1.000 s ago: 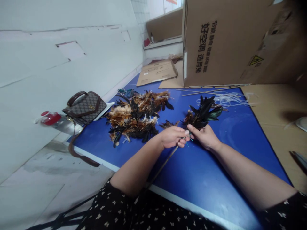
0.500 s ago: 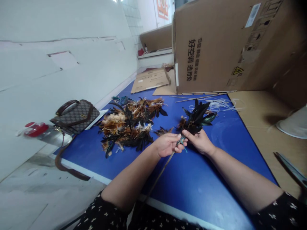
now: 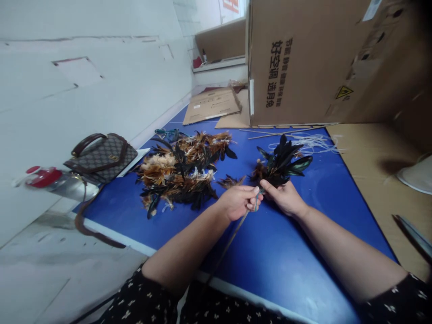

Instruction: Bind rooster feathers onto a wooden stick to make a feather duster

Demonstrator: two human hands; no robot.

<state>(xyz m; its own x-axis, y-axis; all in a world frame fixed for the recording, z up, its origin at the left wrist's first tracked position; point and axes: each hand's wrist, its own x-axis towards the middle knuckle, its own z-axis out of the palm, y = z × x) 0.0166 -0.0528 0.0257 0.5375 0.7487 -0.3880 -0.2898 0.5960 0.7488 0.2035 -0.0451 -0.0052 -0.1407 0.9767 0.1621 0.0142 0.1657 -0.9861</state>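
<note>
Using the point where my hands are meeting as dial centre, 12 straight ahead. My left hand is holding the thin stick in a narrow fingertip pinch; the stick is running back toward 7 o'clock, over the edge of the blue counter. My right hand is pinching around the base of the dark feather bunch, which is fanning out at 1 o'clock; its lower fingers are hiding, so can't tell their exact grip. What's changing: teal cord was sitting bunched at the left fingertips half a second ago; now a thin strand is showing along them. Both hands are staying together and the bunch is keeping its place, so I'm judging the cord is being worked at the stick-feather joint, with no finished knot showing. Around that: a small feather tuft is lying near at 10, the big feather pile farther along 10, white strips beyond the bunch between 1 and 2. Scissor blades are lying well apart, just past 3, on cardboard.
</note>
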